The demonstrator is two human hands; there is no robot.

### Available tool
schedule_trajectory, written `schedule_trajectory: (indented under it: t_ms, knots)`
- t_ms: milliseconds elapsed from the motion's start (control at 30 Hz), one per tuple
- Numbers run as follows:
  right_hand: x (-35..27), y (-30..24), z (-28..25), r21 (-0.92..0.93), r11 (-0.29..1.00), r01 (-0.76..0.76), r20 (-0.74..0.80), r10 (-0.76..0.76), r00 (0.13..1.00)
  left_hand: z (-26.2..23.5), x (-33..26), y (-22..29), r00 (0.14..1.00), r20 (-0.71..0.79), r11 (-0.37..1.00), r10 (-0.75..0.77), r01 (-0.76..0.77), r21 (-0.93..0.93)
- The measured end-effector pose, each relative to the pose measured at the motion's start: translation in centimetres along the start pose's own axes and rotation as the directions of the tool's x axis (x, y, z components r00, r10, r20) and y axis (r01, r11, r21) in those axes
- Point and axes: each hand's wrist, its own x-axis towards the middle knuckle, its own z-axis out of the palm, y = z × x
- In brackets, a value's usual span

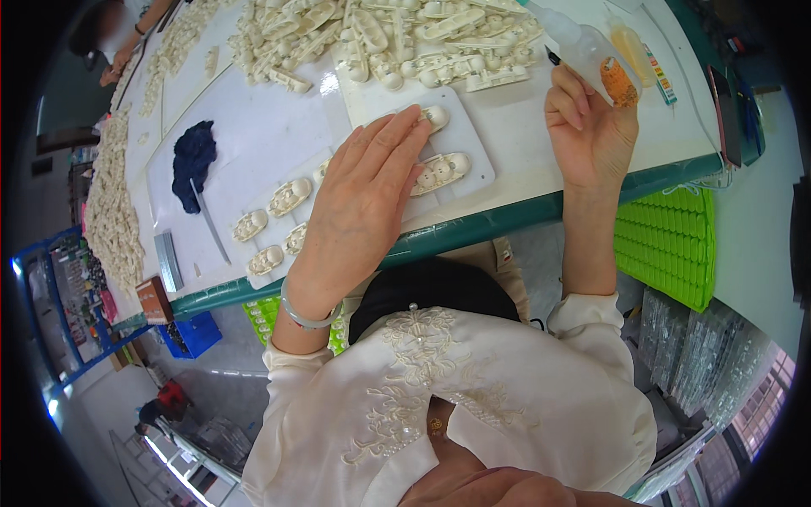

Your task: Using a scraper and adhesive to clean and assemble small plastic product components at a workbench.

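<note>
My left hand (pixel 363 190) lies stretched out, palm down, over a white board (pixel 469 139) bearing small cream boat-shaped pieces. Its fingertips reach a boat-shaped piece (pixel 435 118) at the board's far side; whether they press on it is hidden. Another boat piece (pixel 443 171) sits just right of the fingers. To the right, my right hand (pixel 591 135) is raised over the table, fingers curled around a thin tool with a black tip (pixel 552 56); most of the tool is hidden. Beside its fingers are a translucent bottle (pixel 583 44) and an orange, rough-looking patch (pixel 619 82).
A large heap of cream boat pieces (pixel 380 38) covers the far table, with more piled at the left (pixel 114 211). Several pieces (pixel 289 196) lie left of my hand. A dark blue cloth (pixel 193 160) and a thin strip (pixel 209 221) lie farther left. Another person's hand (pixel 118 63) is far left.
</note>
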Motion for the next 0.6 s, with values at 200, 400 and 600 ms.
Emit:
schedule_trajectory:
  t_ms: [200,400,600]
  knots:
    - [0.2,-0.2,-0.8,-0.048,0.995,0.089,0.083,-0.085,0.993,-1.7,-1.4,-0.9,0.995,-0.097,0.999,-0.031,0.026,-0.046]
    - [-0.1,-0.8,0.1,-0.173,0.981,0.092,0.045,-0.085,0.995,-6.3,-7.8,-6.0,0.752,-0.610,0.965,-0.250,0.241,-0.098]
    - [-0.1,-1.0,0.4,-0.446,0.867,0.222,0.097,-0.200,0.975,-4.3,-16.8,-9.2,0.371,-0.731,0.819,-0.573,0.306,-0.486]
